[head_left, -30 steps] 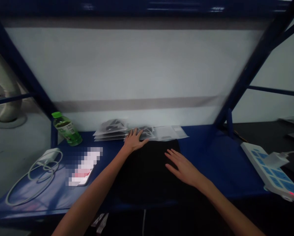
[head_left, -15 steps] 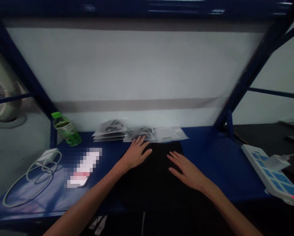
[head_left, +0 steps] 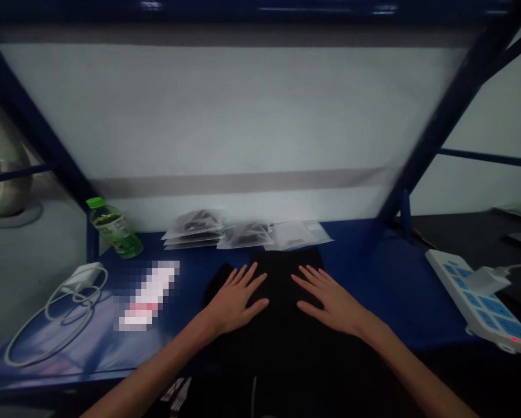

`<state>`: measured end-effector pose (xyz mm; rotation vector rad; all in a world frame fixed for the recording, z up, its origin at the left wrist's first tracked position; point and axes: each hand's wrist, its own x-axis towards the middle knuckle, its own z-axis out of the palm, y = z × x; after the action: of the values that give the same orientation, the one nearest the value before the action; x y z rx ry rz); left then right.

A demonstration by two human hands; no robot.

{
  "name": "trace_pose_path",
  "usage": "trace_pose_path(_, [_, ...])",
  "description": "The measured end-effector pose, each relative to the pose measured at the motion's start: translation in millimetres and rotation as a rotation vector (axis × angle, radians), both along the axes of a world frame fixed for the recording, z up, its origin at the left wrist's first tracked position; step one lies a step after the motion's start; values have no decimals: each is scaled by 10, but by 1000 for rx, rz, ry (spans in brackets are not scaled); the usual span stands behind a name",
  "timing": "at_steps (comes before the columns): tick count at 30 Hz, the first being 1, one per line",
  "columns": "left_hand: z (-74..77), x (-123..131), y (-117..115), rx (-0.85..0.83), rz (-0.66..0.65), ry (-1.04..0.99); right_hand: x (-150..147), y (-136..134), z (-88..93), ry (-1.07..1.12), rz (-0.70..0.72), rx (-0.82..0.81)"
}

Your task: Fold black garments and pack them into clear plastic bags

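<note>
A dark piece of cloth (head_left: pixel 281 313), perhaps a garment, lies on the blue table (head_left: pixel 373 290) in front of me. My left hand (head_left: pixel 236 299) rests flat on its left part, fingers spread and pointing away from me. On the right part lies my right hand (head_left: pixel 330 299), also flat with its fingers apart. Neither hand holds anything. Just beyond the cloth are a stack of clear plastic bags (head_left: pixel 194 229) with dark contents, another such bag (head_left: pixel 245 234) and a paler, flat bag (head_left: pixel 297 234). The cloth's near edge is lost in the dark.
At the left stand a green-capped drink bottle (head_left: pixel 114 227) and a white charger (head_left: pixel 82 277) with a coiled cable. A pixelated pale object (head_left: pixel 151 296) lies closer in. A white power strip (head_left: pixel 478 302) with a plug sits at the right. Blue posts (head_left: pixel 430 139) frame the table.
My left hand has drawn back toward me over the cloth, and a rounded dark fold now shows beside its fingers. My right hand has hardly moved.
</note>
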<state>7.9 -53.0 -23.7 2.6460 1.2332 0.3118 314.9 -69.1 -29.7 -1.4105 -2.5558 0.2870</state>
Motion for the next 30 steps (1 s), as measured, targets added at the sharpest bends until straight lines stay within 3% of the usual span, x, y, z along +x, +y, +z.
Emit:
trace_pose_path(9, [24, 34, -85, -8, 13, 17, 33, 77, 141, 41, 22, 40])
trace_pose_path(13, [25, 34, -83, -1, 22, 6, 74, 412, 223, 54, -79, 204])
trace_pose_path(17, [13, 27, -79, 2, 19, 4, 114, 815, 191, -59, -210, 372])
trace_pose_path(22, [-6, 23, -75, 21, 19, -6, 34, 1138, 151, -166, -161, 400])
trace_pose_path(26, [3, 24, -94, 16, 22, -12, -38, 1190, 135, -194, -132, 397])
trace_pose_path(30, [97, 55, -35, 20, 53, -43, -10, 1076, 110, -167, -140, 411])
